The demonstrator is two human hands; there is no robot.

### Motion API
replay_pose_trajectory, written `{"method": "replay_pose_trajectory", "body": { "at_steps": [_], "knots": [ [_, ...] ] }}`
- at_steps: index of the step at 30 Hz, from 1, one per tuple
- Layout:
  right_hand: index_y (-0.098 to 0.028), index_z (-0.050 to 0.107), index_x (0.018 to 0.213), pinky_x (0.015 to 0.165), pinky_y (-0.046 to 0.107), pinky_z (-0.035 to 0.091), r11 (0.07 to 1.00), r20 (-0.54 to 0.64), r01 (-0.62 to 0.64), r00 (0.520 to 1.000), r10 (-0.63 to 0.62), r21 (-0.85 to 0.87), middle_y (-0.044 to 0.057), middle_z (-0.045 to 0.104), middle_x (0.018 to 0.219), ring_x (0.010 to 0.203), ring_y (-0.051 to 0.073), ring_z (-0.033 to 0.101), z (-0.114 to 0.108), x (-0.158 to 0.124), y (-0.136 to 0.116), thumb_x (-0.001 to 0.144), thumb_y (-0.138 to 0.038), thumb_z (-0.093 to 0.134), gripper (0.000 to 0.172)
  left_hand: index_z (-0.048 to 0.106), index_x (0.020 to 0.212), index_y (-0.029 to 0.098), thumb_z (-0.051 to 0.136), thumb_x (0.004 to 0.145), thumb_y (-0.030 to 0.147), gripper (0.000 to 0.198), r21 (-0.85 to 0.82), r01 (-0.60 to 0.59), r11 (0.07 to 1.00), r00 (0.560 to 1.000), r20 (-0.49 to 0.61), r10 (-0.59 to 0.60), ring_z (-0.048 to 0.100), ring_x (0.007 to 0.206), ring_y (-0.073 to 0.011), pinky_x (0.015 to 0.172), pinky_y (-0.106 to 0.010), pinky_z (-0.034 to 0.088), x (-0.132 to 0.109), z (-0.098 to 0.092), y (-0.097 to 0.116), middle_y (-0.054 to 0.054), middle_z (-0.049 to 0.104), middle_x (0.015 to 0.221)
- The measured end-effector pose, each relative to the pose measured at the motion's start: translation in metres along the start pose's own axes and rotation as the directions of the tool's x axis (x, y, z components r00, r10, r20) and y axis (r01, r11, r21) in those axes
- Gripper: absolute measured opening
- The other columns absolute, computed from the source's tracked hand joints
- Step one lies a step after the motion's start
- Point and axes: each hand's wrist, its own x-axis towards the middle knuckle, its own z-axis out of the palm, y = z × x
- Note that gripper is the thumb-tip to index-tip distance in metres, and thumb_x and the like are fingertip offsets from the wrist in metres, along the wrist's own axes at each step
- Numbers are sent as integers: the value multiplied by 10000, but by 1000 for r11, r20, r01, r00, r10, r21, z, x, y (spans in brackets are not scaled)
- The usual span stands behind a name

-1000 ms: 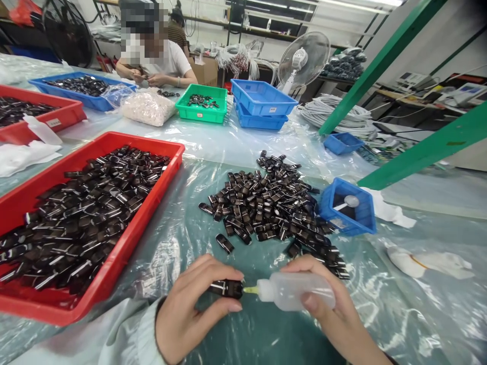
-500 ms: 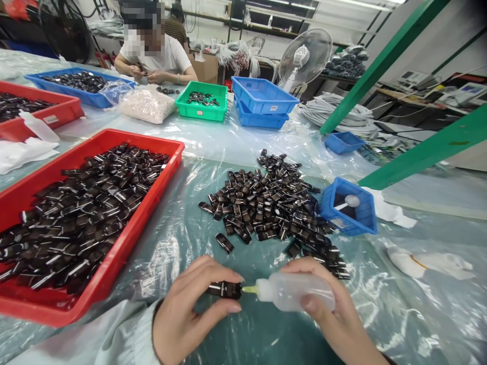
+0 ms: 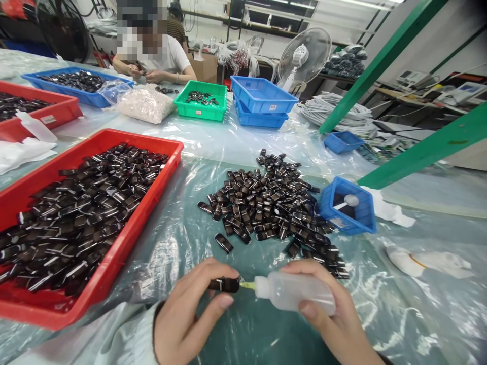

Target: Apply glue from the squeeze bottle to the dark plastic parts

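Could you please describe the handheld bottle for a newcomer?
Right of the nearest red tray lies a pile of dark parts. Below it, the right hand holds the translucent bottle. Unlike the leftmost bottle, its yellowish tip faces a part in the left hand.

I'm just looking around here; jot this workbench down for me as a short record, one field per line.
Left hand: holds a small black part
Right hand: holds a translucent bottle
Nozzle: yellowish, pointing at the part's end; contact unclear
Beyond the hands: loose pile of black parts
Left side: red tray holding many more
Right of pile: small blue bin with a pale spoon inside
Across the table: another person, seated
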Motion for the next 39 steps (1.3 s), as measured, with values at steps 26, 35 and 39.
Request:
{"method": "replay_pose_trajectory", "body": {
  "at_steps": [26,35,39],
  "knots": [
    [-318,658,969,466,202,493,995,1,53,999,-53,-80,18,659,787,592,163,630,-11,3,-5,831,-545,561,283,549,1104,264,593,873,148,263,145,-67,987,998,6,67,598,974,-166,830,-275,484,8,-9,2,-11,659,1002],
    [-314,643,948,439,176,493,980,-13,103,994,-106,-171,5,676,767,575,145,653,-10,6,-12,849,-556,526,287,545,1108,231,591,870,126,264,153,-143,978,990,8,144,590,967,-161,834,-268,463,7,-9,2,-21,656,1000],
    [-323,627,967,447,163,495,979,-10,107,994,-111,-171,-3,678,790,582,135,656,-10,5,-10,858,-543,523,267,541,1103,217,592,865,99,270,142,-158,977,987,12,158,581,967,-147,859,-258,435,8,-9,2,-15,648,1004]
  ]
}}
